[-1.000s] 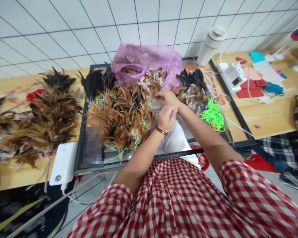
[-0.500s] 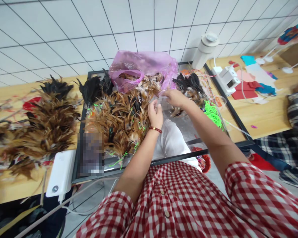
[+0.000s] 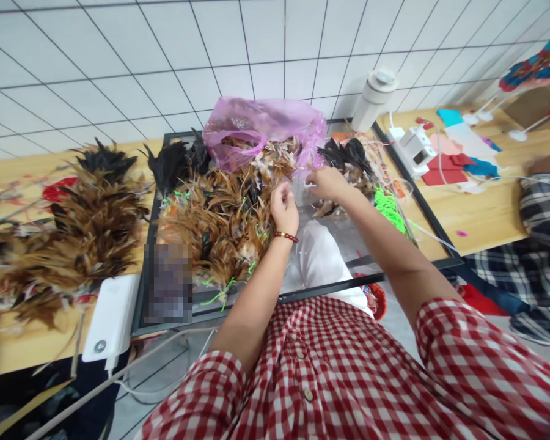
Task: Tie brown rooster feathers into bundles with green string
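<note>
My left hand [image 3: 285, 209], with a beaded bracelet on its wrist, is closed with curled fingers beside a pile of brown feathers [image 3: 220, 214]. What it holds, if anything, is hidden. A short gap to the right, my right hand [image 3: 329, 183] pinches something small and whitish at its fingertips, too small to name. Both hands are over a glass panel with a black frame [image 3: 440, 226]. Behind them lies a pink plastic bag [image 3: 266, 116] with feathers in its opening. Black and brown feathers [image 3: 348, 156] are just beyond my right hand, near bright green strings [image 3: 388, 208].
More feathers [image 3: 96, 226] cover the wooden table at left, near a white power bank [image 3: 111, 318] with a cable. A white bottle [image 3: 374, 98] stands by the tiled wall. At right are a power strip [image 3: 410, 153], red cloth pieces [image 3: 444, 168] and another person's plaid sleeve [image 3: 545, 208].
My hands have moved slightly apart; before, their fingertips were closer over the panel. A small whitish bit now shows at my right fingertips. The view has shifted slightly.
</note>
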A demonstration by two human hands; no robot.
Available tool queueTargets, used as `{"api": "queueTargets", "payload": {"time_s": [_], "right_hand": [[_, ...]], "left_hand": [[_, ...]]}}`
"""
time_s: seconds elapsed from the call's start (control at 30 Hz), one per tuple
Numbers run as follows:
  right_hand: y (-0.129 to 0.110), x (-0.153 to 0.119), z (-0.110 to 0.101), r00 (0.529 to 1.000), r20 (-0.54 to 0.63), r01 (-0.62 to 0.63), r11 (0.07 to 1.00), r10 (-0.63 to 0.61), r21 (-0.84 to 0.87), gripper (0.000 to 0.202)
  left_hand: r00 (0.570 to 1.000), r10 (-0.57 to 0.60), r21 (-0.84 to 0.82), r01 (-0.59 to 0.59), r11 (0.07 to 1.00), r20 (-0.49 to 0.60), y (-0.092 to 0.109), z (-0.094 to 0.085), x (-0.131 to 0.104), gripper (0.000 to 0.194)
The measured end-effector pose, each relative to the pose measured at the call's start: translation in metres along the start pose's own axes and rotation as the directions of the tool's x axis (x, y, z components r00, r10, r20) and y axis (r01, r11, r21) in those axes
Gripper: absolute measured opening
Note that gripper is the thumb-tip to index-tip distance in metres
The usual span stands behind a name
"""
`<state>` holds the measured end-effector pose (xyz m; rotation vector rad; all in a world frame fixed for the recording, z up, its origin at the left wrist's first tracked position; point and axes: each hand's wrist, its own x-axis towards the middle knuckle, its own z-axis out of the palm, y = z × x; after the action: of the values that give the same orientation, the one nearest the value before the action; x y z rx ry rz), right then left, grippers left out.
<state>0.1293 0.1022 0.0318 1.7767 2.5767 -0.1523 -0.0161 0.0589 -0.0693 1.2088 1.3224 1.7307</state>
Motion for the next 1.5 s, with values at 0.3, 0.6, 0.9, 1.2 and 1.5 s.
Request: {"api": "queueTargets", "payload": {"time_s": [0.3, 0.6, 0.9, 1.2, 1.5], "right_hand": [[0.002, -0.041, 0.013, 0.957, -0.289, 0.092, 0.974, -0.029, 0.207, 0.033], [0.007, -0.058, 0.064, 0.851, -0.526, 0.221, 0.907, 0.001, 0.358, 0.029], [0.012, -0.06, 0.066, 0.855, -0.508, 0.103, 0.926, 0.105, 0.364, 0.025], [-0.007, -0.072, 0.049, 0.963, -0.267, -0.02, 0.997, 0.041, 0.08, 0.029], [-0.004, -0.069, 0.048, 0.906, -0.42, 0.072, 0.959, 0.052, 0.274, 0.027]], "left_hand": [[0.998, -0.004, 0.011, 0.003, 1.0, 0.064, -0.004, 0.004, 0.001, 0.018], [0.89, 0.09, 0.319, -0.252, 0.914, 0.447, 0.021, 0.004, -0.012, 0.027], [0.913, -0.042, 0.48, -0.174, 0.86, 0.406, 0.037, 0.0, -0.01, 0.017], [0.894, -0.43, -0.095, 0.442, 0.892, 0.125, 0.047, 0.006, 0.0, 0.012], [0.827, -0.532, -0.206, 0.561, 0.802, 0.18, 0.068, 0.008, -0.002, 0.016]]}}
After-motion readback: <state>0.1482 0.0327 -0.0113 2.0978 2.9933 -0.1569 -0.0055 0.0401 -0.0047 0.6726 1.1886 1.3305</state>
